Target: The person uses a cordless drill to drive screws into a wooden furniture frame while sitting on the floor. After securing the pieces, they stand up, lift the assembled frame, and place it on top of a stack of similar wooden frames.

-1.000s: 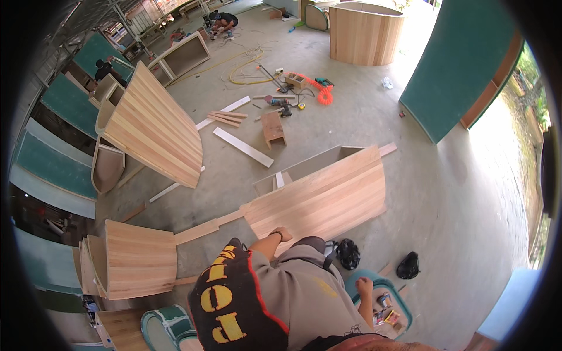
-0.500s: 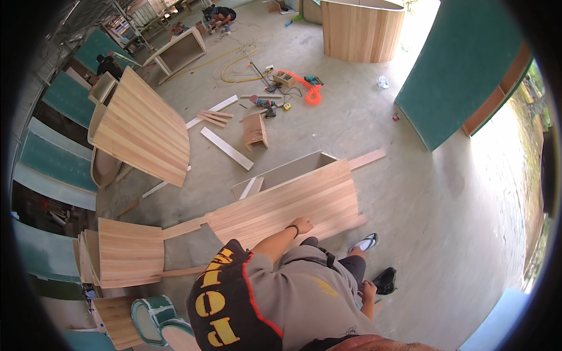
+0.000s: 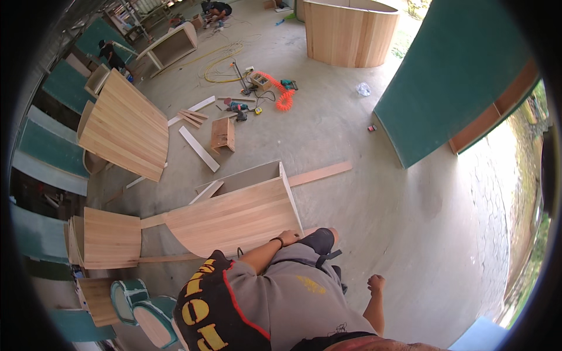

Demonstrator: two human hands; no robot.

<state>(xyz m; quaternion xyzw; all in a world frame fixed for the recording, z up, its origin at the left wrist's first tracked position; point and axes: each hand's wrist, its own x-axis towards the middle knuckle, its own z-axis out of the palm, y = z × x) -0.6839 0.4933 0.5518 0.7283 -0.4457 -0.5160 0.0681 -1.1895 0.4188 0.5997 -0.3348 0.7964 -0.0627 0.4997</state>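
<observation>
A wooden cabinet (image 3: 234,219), faced with pale strips and with one curved end, lies on its side in front of me. My left hand (image 3: 288,236), with a dark band at the wrist, is at the cabinet's near right corner. Its fingers are curled; whether they hold anything small, I cannot make out. Out to my right, my right hand (image 3: 376,284) hangs away from everything, its fingers loosely curled and nothing visible in them. Flat wooden strips (image 3: 321,174) lie beneath the cabinet and stick out past its ends.
Farther off lie a wooden stool-like piece (image 3: 223,134), a white board (image 3: 199,149), a drill (image 3: 237,106) and an orange coiled hose (image 3: 284,100). A large slatted panel (image 3: 126,126) stands left, a green panel (image 3: 451,88) right. Two people work at the back left.
I have moved right along the cabinet, so the scene shifts left. My left hand has slid from the cabinet's face to its corner. My right hand has swung outward from my leg.
</observation>
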